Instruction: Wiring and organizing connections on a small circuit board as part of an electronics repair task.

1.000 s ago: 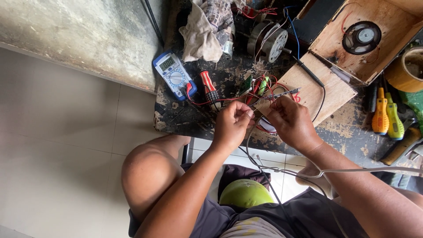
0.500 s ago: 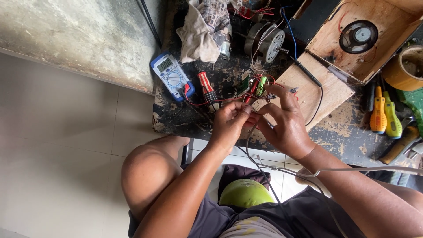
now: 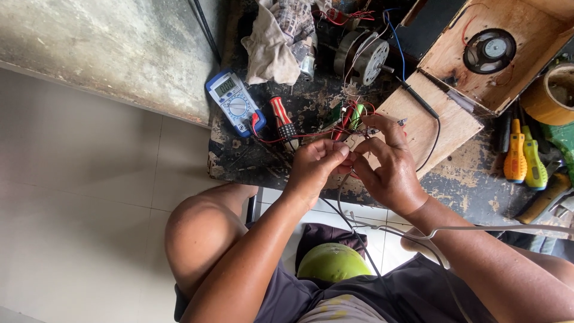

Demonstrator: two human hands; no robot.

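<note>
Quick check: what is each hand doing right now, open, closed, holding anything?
Left hand: closed, fingertips pinching thin wires.
Right hand: closed on the same wires, fingers curled.

A pale, glossy tiled floor (image 3: 89, 197) with thin grout lines fills the left and lower part of the view, evenly lit by soft, shadowless daylight. Along the top left runs a rough grey concrete slab (image 3: 113, 48), stained and mottled, its edge meeting the tiles on a slanting line. To the right of it lies a dark, scuffed and paint-flecked work board (image 3: 466, 185), its worn surface blotched with pale patches, set low against the floor.
</note>
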